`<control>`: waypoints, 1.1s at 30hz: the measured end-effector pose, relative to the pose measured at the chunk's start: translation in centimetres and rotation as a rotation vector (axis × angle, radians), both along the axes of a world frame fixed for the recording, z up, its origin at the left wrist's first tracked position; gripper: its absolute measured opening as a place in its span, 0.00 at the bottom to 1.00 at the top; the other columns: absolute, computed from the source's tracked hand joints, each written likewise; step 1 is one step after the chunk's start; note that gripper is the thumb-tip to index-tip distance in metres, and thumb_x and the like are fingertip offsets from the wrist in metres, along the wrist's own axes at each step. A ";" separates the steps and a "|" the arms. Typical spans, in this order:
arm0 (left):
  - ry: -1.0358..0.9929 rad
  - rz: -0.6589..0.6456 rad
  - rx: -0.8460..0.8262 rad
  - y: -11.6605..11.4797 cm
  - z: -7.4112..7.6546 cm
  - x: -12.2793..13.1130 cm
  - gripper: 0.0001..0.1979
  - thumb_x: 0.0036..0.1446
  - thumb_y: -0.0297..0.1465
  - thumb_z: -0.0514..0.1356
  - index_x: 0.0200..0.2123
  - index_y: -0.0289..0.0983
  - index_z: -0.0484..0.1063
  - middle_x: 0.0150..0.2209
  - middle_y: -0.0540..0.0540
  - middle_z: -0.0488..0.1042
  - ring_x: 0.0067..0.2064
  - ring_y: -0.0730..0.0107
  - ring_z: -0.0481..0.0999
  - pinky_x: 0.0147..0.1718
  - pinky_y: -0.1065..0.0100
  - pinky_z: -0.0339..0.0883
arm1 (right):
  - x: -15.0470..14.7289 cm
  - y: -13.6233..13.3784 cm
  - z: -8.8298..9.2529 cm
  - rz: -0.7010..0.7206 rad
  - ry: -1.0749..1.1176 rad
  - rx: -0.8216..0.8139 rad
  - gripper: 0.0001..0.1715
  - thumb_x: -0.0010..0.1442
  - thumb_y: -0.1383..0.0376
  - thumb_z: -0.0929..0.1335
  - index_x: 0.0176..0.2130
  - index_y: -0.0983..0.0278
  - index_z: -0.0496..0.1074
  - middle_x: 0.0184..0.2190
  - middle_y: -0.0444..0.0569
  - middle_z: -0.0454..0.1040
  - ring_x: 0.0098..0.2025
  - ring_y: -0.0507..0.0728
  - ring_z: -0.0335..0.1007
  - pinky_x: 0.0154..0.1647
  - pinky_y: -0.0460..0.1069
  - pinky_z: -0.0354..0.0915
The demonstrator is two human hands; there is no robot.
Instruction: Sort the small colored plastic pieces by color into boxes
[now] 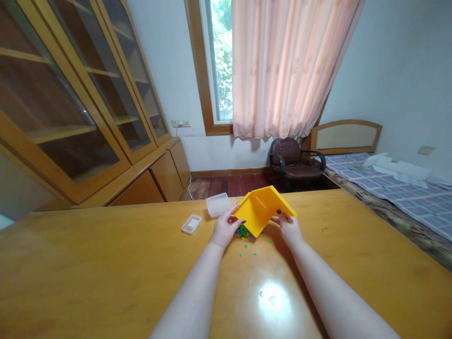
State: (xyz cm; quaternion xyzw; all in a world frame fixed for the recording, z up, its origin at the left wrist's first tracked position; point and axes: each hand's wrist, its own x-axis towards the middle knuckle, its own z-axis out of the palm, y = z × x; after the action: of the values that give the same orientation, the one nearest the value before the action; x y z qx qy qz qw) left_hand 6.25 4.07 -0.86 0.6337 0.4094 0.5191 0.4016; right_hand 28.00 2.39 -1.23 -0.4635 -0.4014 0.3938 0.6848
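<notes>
The bright yellow, angular folded piece, apparently of stiff plastic (251, 215), sits between the person's two hands, raised over the wooden desk (106, 273). The left hand (224, 228) has its left edge, thumb on the near face and fingers at the upper corner; the right hand (290, 230) has its lower right corner, thumb on top and other fingers underneath. Each grip is narrow, closed on the yellow piece's thin edge, and most of the piece spans the gap between them.

It is one even yellow, made of flat panels that meet at an angle, so that it looks like a half-opened cover. A short, pale straight line marks the surface near the middle, and a raised rim runs along the right side.

The piece is tilted. Its widest spread runs left to right, from hand to hand; one corner points down toward the wearer, and a blunt peak points away, toward the far edge of the desk. Which side is truly the longest cannot be told at this slant, nor whether the lowest corner touches the desk.

Just below its left panel lies a heap of tiny green, blue and yellow pieces (243, 231), partly hidden by it, with a few loose green bits (246, 246) nearer the wearer. Beyond the left hand stands a clear plastic box (218, 205), and near that a shallow, translucent rectangular tray (191, 224) lies flat.
</notes>
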 end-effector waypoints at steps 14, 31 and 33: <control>-0.432 -0.162 -0.402 0.7 -0.3 0.1 0.35 0.38 0.24 0.67 0.52 0.37 0.62 0.47 0.38 0.72 0.42 0.60 0.76 0.40 0.60 0.71 | -0.2 -1.2 1.1 0.564 -0.178 -0.031 0.30 0.41 0.62 0.74 0.47 0.56 0.71 0.58 0.48 0.60 0.62 0.64 0.48 0.59 0.61 0.50; -0.396 -0.085 -0.337 0.0 0.8 0.0 0.27 0.45 0.38 0.64 0.47 0.35 0.62 0.45 0.38 0.72 0.40 0.62 0.76 0.33 0.65 0.72 | -1.4 -0.7 0.5 0.395 0.115 -0.133 0.36 0.41 0.63 0.75 0.50 0.58 0.66 0.50 0.53 0.69 0.48 0.63 0.69 0.45 0.56 0.67; -0.408 -0.024 -0.217 0.3 0.7 0.2 0.26 0.45 0.37 0.63 0.47 0.34 0.62 0.46 0.38 0.72 0.42 0.62 0.75 0.37 0.64 0.71 | -1.9 -1.1 0.9 0.533 0.121 -0.212 0.32 0.43 0.62 0.73 0.49 0.60 0.66 0.48 0.54 0.71 0.44 0.63 0.72 0.40 0.56 0.70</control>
State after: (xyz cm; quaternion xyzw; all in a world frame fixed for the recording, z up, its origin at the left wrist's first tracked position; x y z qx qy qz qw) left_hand 6.42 4.32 -0.15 0.4733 0.3658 0.5846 0.5481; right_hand 26.14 1.28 -0.31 -0.3863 -0.4241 0.6263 0.5279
